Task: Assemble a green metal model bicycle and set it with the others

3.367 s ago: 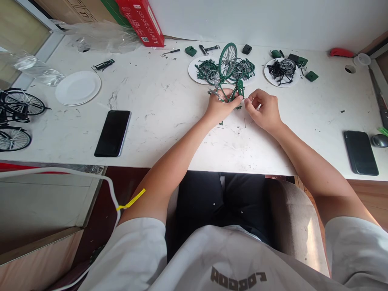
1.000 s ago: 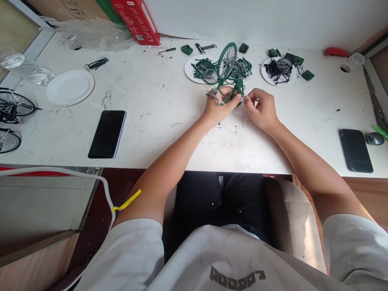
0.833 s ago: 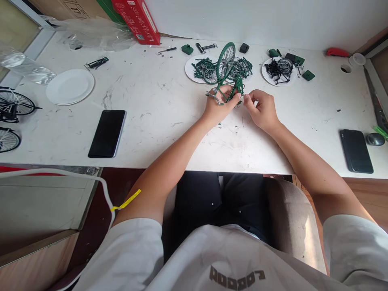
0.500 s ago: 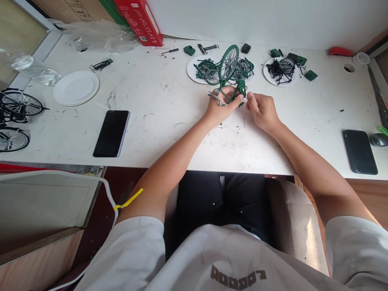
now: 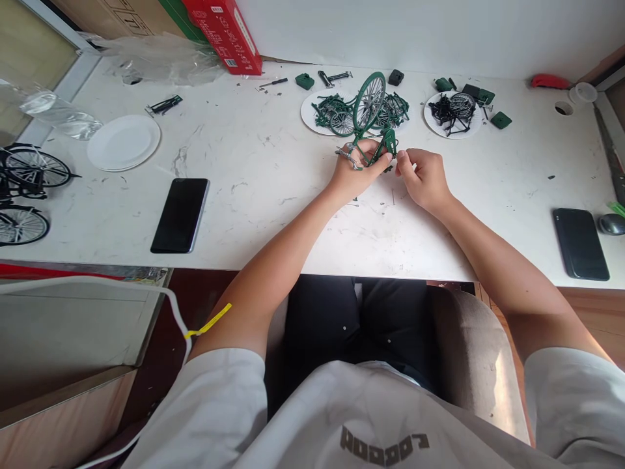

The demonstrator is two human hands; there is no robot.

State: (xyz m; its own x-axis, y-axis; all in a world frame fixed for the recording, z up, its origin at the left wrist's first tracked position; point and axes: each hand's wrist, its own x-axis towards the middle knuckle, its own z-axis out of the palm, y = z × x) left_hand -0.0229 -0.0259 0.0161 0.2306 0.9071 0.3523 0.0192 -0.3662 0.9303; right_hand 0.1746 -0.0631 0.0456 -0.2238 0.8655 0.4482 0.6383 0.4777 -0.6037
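A green model bicycle (image 5: 370, 103), partly built, is held up off the table by my left hand (image 5: 355, 170), whose fingers wrap round its frame. Its large spoked wheel points up and away from me, and silver handlebars stick out by my left wrist. My right hand (image 5: 424, 174) is closed, thumb against curled fingers, right at the green saddle end of the model. Whatever sits in that pinch is too small or hidden to make out. Behind the model, a white plate (image 5: 308, 117) carries green bicycle parts. Tiny pins lie on the table below my hands.
Black bicycle parts fill another plate (image 5: 456, 135) at the right, with green blocks (image 5: 500, 121) around it. A screwdriver (image 5: 273, 83) lies at the back near a red box (image 5: 227, 32). Phones (image 5: 180, 215) flank my arms. Stacked plates (image 5: 124, 143) and black model bicycles (image 5: 34, 166) stand left.
My right hand's grip has shifted very slightly beside the model. My left hand and the bicycle hold the same position.
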